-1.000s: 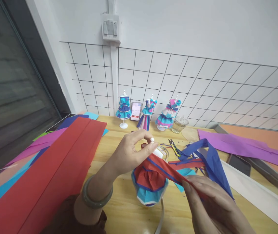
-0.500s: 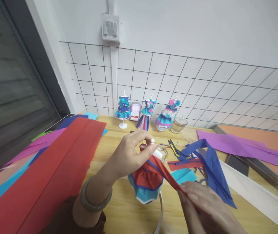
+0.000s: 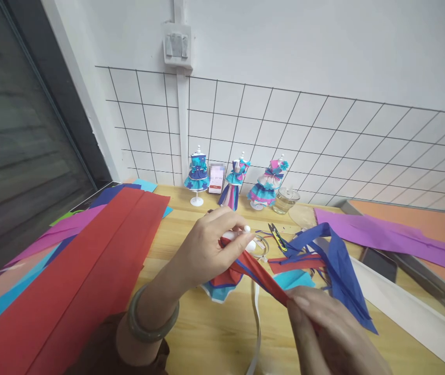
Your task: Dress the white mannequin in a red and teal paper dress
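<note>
A white wall [image 3: 323, 47] with a black grid on its lower part stands behind a light wooden table [image 3: 199, 344], and 3 small dressed mannequins [image 3: 196, 172] are in a row near this wall. Closer, the left hand [image 3: 206, 245] curls at the top of a dress form [image 3: 250, 246], the thumb and forefinger nearly meeting beside its round white knob [image 3: 247, 228]; what its other fingers hold, I cannot tell. The right hand [image 3: 331, 323] pinches a red strip [image 3: 263, 275], with no gap visible between thumb and fingers. The strip slopes down between the 2 hands, above the table.

To do this well, I think the left hand should hold the form steady without crushing the cloth, and the right hand should pull gently and evenly, so that the strip lies flat and does not twist.

The strip is bright red, with a blue edge along its length, and it gathers into folds toward the right fingertips. Below the left hand, the skirt [image 3: 226, 277] shows a red layer bordered in blue over a turquoise layer with a white edge; its upper part is hidden.
</note>
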`<action>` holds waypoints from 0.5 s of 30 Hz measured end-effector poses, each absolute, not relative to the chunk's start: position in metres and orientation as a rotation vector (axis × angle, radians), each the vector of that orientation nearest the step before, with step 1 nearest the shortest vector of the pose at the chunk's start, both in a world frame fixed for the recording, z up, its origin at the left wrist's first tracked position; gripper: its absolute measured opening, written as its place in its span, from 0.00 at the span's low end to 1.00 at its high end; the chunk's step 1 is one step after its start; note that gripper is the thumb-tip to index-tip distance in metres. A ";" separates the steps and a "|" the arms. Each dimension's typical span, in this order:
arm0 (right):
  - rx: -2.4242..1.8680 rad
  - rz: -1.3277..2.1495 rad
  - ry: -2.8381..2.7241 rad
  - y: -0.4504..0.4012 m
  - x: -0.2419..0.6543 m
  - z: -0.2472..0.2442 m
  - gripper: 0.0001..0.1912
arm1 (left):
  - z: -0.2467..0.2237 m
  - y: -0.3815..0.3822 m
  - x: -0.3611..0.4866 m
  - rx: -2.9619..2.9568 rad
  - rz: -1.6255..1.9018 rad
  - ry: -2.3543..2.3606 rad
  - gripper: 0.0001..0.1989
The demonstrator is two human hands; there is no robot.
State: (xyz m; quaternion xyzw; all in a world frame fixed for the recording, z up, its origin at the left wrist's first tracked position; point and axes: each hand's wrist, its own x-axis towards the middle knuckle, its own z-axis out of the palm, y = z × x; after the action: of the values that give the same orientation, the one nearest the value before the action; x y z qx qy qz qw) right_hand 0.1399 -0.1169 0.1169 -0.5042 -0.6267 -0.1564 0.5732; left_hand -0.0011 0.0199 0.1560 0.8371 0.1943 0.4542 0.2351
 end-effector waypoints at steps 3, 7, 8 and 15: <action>-1.190 -0.370 -1.522 -0.112 0.146 0.110 0.21 | 0.157 0.021 -0.002 2.252 1.212 0.527 0.05; -1.200 -0.428 -1.766 -0.104 0.161 0.111 0.24 | 0.157 0.023 -0.003 2.209 1.211 0.532 0.06; -1.206 -0.441 -1.781 -0.104 0.163 0.112 0.23 | 0.157 0.024 -0.003 2.201 1.213 0.535 0.05; -1.199 -0.396 -1.803 -0.109 0.169 0.118 0.19 | 0.156 0.027 -0.005 2.193 1.188 0.525 0.06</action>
State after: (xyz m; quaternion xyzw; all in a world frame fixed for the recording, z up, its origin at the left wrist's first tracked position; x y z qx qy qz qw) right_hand 0.1689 -0.1086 0.1183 -0.4857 -0.7301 -0.1602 0.4531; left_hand -0.0046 0.0266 0.1562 0.8229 0.1969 0.4459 0.2922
